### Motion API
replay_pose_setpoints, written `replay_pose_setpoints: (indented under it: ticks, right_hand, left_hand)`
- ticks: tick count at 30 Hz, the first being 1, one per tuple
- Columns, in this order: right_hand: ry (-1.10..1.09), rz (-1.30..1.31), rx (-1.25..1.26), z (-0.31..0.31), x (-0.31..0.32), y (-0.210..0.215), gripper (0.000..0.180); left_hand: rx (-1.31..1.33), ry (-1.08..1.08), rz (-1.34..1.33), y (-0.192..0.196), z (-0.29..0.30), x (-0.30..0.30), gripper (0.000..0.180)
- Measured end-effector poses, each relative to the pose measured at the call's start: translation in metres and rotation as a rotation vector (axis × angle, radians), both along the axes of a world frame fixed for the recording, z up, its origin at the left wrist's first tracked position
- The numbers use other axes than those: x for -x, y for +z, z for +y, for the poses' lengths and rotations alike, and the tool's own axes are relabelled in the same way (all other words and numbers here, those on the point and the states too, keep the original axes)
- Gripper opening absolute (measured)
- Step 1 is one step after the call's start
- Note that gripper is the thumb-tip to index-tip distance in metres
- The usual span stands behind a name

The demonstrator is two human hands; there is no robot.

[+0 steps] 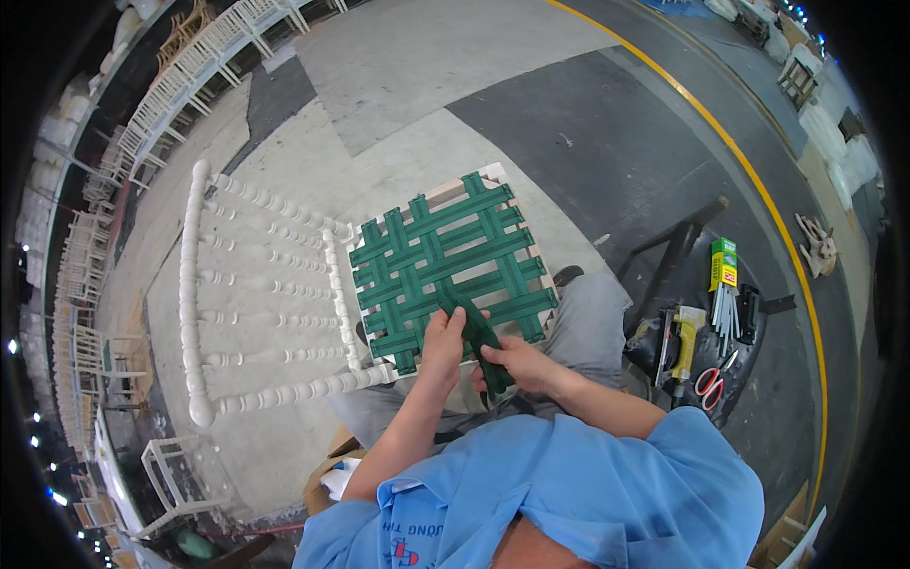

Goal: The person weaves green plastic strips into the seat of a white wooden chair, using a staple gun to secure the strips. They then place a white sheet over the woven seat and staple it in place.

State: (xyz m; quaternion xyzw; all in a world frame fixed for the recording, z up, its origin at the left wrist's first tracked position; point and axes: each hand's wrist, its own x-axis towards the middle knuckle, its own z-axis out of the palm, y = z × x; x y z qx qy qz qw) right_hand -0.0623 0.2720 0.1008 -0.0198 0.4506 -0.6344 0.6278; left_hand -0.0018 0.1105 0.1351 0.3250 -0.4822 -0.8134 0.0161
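A white chair with a turned spindle back lies tipped in front of me, its seat frame by my knees. Woven green webbing straps criss-cross the seat, with gaps between the bands. My left hand pinches a loose green webbing strap near the seat's near edge. Lower on the same strap, my right hand is closed around it, where it hangs folded in a bunch. The fingertips of both hands are partly hidden by the strap.
To my right, a black stool seat carries a yellow-handled staple gun, red-handled scissors, a green-yellow box with staple strips and a black stapler-like tool. Rows of white chairs stand far left. A yellow line crosses the floor.
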Motion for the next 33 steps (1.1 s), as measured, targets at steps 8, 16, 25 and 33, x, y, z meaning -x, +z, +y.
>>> replay_pose_setpoints:
  ticks: [8,16,25,33]
  right_hand:
    - [-0.133,-0.054,-0.05,0.008,0.004,-0.022,0.029]
    - [-0.32,0.91,-0.338,0.005,0.022,-0.042,0.04]
    - [-0.005,1.327,-0.386,-0.056,0.146,-0.049,0.027]
    - [0.625,1.201,-0.701,-0.126,0.157,-0.051,0.017]
  left_hand:
    - [-0.289,0.073,-0.321,-0.093,-0.01,0.053,0.031]
    - [-0.29,0.498,-0.418,-0.128,-0.001,0.104,0.023]
    - [-0.945,0.447,-0.115,-0.152,-0.009,0.107,0.018]
    - [-0.807,0.461,-0.166,-0.149,-0.016,0.097,0.01]
